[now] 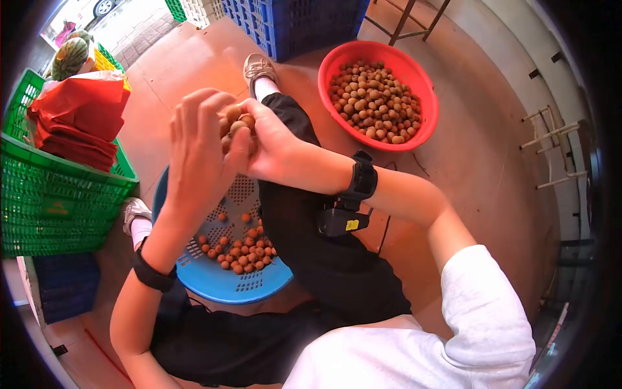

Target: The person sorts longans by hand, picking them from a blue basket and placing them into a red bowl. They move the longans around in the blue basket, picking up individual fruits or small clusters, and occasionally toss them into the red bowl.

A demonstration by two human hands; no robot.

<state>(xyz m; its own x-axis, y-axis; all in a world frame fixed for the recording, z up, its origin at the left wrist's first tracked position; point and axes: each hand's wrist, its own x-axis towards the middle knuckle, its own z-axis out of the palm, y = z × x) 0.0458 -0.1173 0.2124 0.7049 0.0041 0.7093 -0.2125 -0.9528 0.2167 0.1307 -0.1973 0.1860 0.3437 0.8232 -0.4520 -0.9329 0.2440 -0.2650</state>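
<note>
Several round brown longans (236, 124) are bunched between my hands, above the blue colander (220, 292). My left hand (197, 146) is raised upright with its fingers curled around the fruit from the left. From the right, my right hand (275, 146) cups the same longans, its fingers partly hidden behind them. Below, a loose heap of longans (246, 251) lies in the near part of the colander, between my legs. My left forearm covers part of its rim.
A red basin (429, 123) filled with longans stands on the floor at the upper right. Red bags (84, 107) lie in a green crate (58, 194) on the left, with watermelons (70, 58) behind. Blue crates (304, 29) and a metal stand (408, 26) are at the back.
</note>
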